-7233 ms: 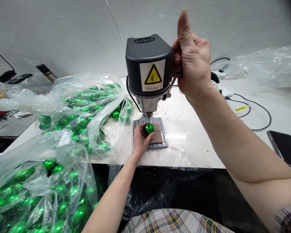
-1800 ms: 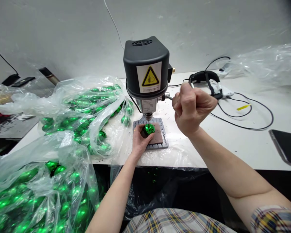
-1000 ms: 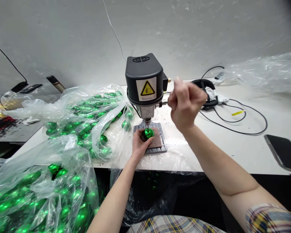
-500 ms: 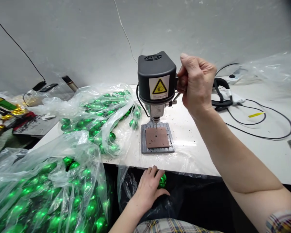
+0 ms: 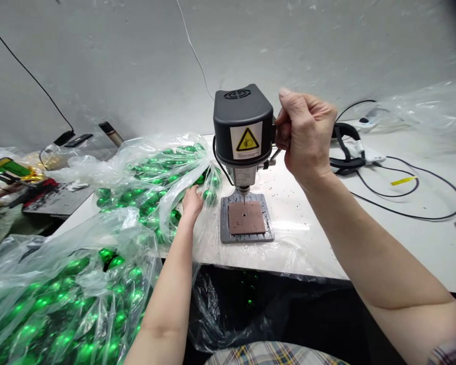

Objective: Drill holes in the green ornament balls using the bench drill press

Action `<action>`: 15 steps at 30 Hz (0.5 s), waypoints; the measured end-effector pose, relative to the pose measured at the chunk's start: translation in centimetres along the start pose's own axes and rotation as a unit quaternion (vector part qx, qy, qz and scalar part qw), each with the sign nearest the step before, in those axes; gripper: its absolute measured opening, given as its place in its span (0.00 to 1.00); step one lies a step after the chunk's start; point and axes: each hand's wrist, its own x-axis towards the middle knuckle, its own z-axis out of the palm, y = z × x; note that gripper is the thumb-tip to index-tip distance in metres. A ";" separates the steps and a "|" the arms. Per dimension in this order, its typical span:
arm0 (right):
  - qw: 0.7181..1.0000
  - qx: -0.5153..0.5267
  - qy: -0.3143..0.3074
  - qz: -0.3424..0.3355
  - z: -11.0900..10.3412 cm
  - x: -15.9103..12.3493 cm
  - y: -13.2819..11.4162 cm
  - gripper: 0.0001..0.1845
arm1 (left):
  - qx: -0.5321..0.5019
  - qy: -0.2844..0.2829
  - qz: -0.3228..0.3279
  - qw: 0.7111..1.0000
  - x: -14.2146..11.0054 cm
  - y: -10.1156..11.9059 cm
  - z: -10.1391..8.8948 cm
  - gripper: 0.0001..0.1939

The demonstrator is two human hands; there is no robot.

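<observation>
Judged to be between pieces: the drill press (image 5: 243, 121) is seen with its bit (image 5: 245, 196) over the holed brown pad (image 5: 247, 223). Green balls (image 5: 152, 168) are bunched in a clear bag (image 5: 175, 195) left of it on the table (image 5: 296, 203); more are packed in the near bag (image 5: 41, 258), lower left. Green glints (image 5: 250, 303) are visible in the dark below the table edge. The finished count cannot be told; plenty appear to be left.

The lever (image 5: 276, 154) is gripped by the right hand (image 5: 307, 134), fingers curled round it. The left hand (image 5: 193, 203) is placed at the table bag, fingers partly bent; whether a ball is held cannot be told.

Reach is partly hampered by bag film. Dark crumbs (image 5: 281, 193) are scattered about. At right, a black headband (image 5: 345, 130) and cable (image 5: 433, 219) are parked; far left, another person's hand (image 5: 2, 192) is partly seen, blurred.
</observation>
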 end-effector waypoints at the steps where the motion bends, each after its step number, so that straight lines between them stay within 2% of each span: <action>1: 1.000 -0.002 -0.002 -0.003 0.0 0.0 0.0 0.26 | -0.003 -0.030 -0.017 0.999 0.9 -0.2 0.2 0.12; 3: 1.000 -0.008 -0.009 -0.008 -0.1 0.1 0.1 0.26 | -0.016 -0.078 -0.037 0.996 2.1 -0.5 0.6 0.10; 6: 1.000 -0.011 -0.007 -0.015 -0.1 0.0 0.2 0.26 | -0.042 -0.126 -0.048 0.990 2.4 -0.7 1.1 0.13; 9: 1.000 -0.017 -0.003 -0.015 0.0 0.0 0.1 0.27 | -0.079 -0.144 -0.057 0.985 1.9 -0.4 1.6 0.17; 13: 1.000 -0.010 0.016 -0.003 0.1 -0.1 -0.1 0.27 | -0.095 -0.185 -0.059 0.976 1.1 -0.2 2.5 0.16; 15: 1.000 -0.010 0.018 -0.002 0.1 -0.2 -0.1 0.26 | -0.085 -0.181 -0.048 0.979 0.9 -0.2 2.8 0.17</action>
